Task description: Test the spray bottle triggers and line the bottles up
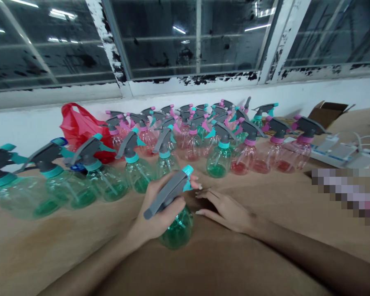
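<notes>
My left hand point(160, 213) is wrapped round the neck of a green spray bottle point(177, 232) with a grey head and turquoise nozzle. That bottle stands nearly upright, low in the middle of the view. Just right of it, my right hand point(226, 209) rests near the table surface, fingers apart and pointing at the bottle, with nothing in them. Beyond my hands is a front row of green spray bottles point(138, 174) on the left. Another green bottle point(218, 162) and several pink spray bottles point(242, 158) stand ahead and to the right.
More pink and green bottles crowd behind the front row on the brown table point(249, 263). A red plastic bag point(80, 127) lies at the back left. At the right are an open cardboard box point(328, 115) and white power strips point(336, 150) with cables.
</notes>
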Motion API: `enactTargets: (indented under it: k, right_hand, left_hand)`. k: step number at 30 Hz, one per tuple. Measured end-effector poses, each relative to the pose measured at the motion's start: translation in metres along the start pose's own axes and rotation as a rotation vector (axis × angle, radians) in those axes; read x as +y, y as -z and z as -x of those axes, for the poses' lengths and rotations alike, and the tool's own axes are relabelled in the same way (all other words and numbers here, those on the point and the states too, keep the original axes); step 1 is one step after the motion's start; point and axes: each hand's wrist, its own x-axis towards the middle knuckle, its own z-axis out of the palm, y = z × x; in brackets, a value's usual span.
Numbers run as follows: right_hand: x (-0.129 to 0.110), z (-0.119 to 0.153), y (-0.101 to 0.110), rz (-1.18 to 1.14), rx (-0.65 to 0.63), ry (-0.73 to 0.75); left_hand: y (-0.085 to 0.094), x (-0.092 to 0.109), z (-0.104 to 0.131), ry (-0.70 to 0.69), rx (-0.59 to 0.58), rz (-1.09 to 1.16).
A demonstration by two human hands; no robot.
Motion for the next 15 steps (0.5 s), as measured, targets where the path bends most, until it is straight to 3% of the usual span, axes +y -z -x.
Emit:
enactTargets:
  k: [5, 15]
  right_hand:
    - [0.001, 0.0, -0.001, 0.017, -0.004, -0.014]
    - [0.0, -0.001, 0.0, -0.022, 0.003, -0.016]
  left_hand:
    - [-0.001, 0.003, 0.004, -0.066, -0.12, 0.121]
    - [-0.012, 0.003, 0.007, -0.013, -0.006, -0.057]
